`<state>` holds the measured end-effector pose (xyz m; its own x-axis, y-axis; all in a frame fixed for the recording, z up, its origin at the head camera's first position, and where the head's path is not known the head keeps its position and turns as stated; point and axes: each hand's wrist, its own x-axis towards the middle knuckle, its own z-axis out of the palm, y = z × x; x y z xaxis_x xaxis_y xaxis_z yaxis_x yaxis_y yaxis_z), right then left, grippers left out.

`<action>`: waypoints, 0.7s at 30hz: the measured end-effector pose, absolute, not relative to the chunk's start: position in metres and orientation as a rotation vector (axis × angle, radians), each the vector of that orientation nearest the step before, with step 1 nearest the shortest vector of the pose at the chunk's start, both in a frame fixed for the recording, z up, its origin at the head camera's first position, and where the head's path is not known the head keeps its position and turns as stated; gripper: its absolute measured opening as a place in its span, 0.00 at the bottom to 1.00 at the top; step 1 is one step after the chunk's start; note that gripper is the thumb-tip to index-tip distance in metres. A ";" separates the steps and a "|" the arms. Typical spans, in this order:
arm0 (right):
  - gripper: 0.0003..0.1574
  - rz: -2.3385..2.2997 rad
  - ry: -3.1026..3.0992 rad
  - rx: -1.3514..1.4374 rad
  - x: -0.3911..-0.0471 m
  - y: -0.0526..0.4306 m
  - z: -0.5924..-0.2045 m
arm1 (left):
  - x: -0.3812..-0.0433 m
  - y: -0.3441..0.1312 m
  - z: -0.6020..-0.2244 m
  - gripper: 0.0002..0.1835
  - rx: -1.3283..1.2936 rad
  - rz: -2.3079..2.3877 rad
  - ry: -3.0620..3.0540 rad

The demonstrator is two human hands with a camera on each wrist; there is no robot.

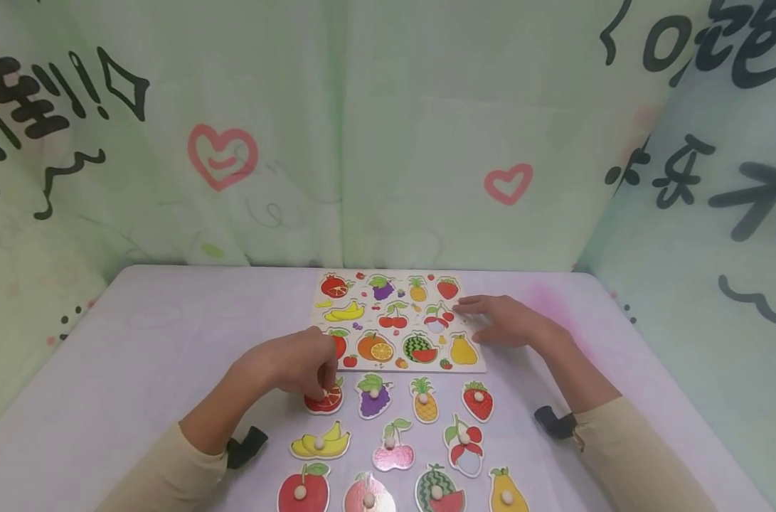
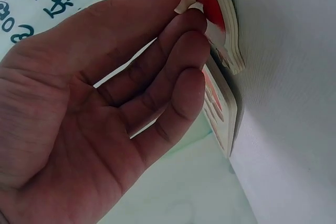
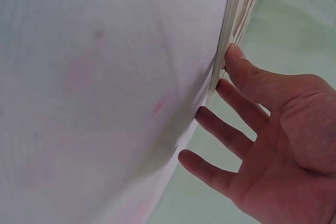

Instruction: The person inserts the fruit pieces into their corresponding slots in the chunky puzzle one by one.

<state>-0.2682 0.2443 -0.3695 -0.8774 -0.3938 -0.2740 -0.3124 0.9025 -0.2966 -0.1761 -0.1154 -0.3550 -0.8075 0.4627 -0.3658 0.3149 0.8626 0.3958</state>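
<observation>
My left hand (image 1: 301, 363) pinches the small knob of a pomegranate puzzle piece (image 1: 326, 404) between thumb and fingertips, just in front of the fruit puzzle board (image 1: 474, 361). In the left wrist view, the red-faced wooden piece (image 2: 212, 6) shows its layered edge close over the cloth. My right hand (image 1: 506, 320) lies at the board's right edge, fingers extended and spread. From the right wrist view, the thumb and index fingertip rest against the side of the board (image 3: 231, 30). The board carries printed fruit pictures, its lower left corner partly hidden behind my left hand.
Knobbed fruit pieces lie in rows before the board: grapes (image 1: 375, 398), pineapple (image 1: 424, 402), strawberry (image 1: 478, 403), bananas (image 1: 323, 442), cherries (image 1: 394, 448), an apple (image 1: 303, 492), watermelon (image 1: 440, 491), pear (image 1: 508, 492) and others. Behind the white-covered table (image 1: 189, 334) hangs a green curtain (image 1: 394, 142).
</observation>
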 end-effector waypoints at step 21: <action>0.41 -0.357 2.736 -0.512 -0.270 0.244 -0.372 | -0.176 -0.120 -0.349 0.07 0.585 0.425 2.587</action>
